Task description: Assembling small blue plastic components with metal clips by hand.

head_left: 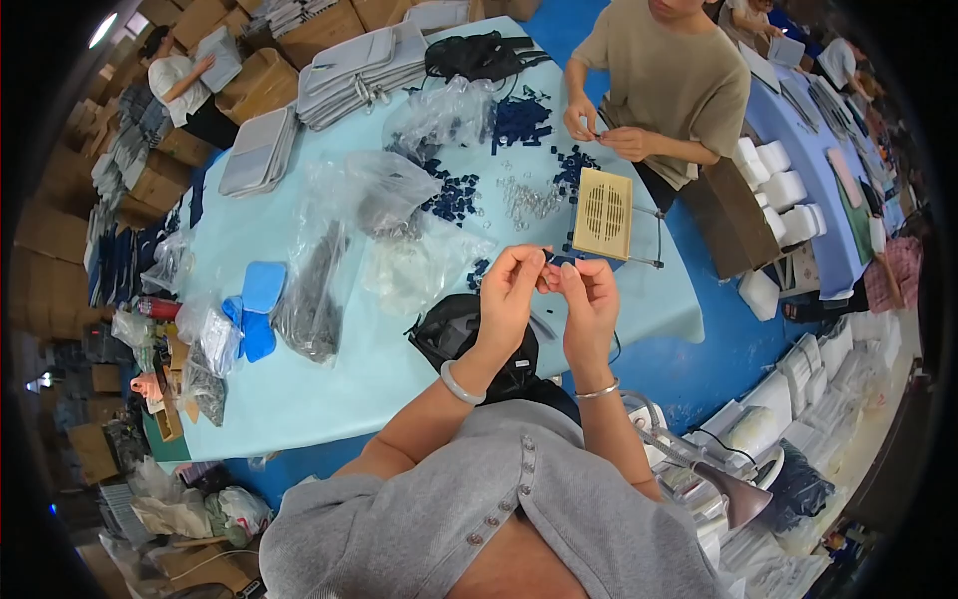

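My left hand [511, 298] and my right hand [591, 304] are raised over the near edge of the table, fingertips almost meeting. Both pinch a small dark blue piece [559, 259], probably fabric; its exact shape is mostly hidden by the fingers. Just beyond lie loose small dark blue pieces [454, 198], a scatter of small shiny clear or metal bits [529, 200] and a heap of dark blue strips [521, 122]. Below my left hand, a black bag [514, 371] rests at the table edge.
A tan slotted box [603, 213] stands on the pale blue table [349, 399], right of my hands. Plastic bags [384, 190], blue pouches [261, 309] and stacked grey cases [359, 75] lie leftward. Across the table a co-worker [664, 85] handles a small piece. A lamp [733, 494] is at lower right.
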Motion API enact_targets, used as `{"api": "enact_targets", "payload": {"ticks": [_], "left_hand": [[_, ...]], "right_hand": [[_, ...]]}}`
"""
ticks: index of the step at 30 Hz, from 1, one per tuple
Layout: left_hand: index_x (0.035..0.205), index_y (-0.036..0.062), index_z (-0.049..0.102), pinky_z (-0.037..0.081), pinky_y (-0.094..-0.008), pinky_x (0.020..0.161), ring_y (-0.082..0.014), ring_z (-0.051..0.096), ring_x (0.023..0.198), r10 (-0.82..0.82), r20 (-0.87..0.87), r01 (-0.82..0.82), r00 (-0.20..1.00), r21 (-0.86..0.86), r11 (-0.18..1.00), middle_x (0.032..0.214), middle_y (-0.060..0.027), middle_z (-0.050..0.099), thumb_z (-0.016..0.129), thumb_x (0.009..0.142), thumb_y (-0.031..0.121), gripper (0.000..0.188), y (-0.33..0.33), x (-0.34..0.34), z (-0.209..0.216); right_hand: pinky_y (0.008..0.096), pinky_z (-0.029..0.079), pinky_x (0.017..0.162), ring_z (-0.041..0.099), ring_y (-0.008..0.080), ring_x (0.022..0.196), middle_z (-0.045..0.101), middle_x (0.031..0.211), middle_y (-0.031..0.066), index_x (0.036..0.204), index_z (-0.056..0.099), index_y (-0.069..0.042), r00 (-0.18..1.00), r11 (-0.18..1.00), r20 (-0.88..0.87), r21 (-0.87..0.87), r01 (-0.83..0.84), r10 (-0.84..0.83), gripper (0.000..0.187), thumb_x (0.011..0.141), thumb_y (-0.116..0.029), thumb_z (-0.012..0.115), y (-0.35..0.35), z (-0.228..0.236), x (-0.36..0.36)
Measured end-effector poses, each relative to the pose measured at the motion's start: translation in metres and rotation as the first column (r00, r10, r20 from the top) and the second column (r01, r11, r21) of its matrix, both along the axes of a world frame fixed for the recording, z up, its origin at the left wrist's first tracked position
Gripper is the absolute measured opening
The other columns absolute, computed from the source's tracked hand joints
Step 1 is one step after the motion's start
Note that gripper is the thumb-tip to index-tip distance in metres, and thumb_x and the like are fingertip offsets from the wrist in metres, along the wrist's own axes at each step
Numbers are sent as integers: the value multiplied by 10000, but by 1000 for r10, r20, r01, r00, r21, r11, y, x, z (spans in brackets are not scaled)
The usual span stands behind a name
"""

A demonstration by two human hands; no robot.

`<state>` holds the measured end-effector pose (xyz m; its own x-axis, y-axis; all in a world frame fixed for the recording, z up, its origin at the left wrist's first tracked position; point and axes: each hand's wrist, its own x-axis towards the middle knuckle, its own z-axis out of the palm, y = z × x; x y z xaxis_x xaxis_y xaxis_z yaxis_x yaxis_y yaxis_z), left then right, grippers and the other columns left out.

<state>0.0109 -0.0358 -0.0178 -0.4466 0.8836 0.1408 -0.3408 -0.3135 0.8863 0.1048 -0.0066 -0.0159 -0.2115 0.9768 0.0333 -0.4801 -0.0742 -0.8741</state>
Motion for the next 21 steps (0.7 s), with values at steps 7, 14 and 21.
{"api": "enact_targets", "payload": {"ticks": [7,14,21], "left_hand": [[1002,-18,578,446,-212,651,-77,560,729,-19,-37,18,999,-43,999,820,-52,620,531,920,124,171,-1,-2,2],[1030,-17,585,452,-205,644,-57,553,738,-128,-91,120,988,-87,989,827,-21,608,538,908,90,169,-2,-7,17],[1002,-32,600,495,-217,681,-74,586,716,-123,-178,91,976,-179,980,797,-26,628,600,855,35,162,0,-14,14]], "right_hand": [[243,493,718,612,112,738,644,842,92,906,523,-26,996,998,-63,-21,-57,55,73,868,-50,581,4,2,5],[221,474,713,586,88,770,604,854,43,912,540,-22,999,998,54,58,-1,-2,96,853,-54,608,5,-3,10],[222,471,729,572,84,786,586,922,52,948,527,-18,997,994,73,103,-21,14,107,869,-60,587,4,-3,12]]}}
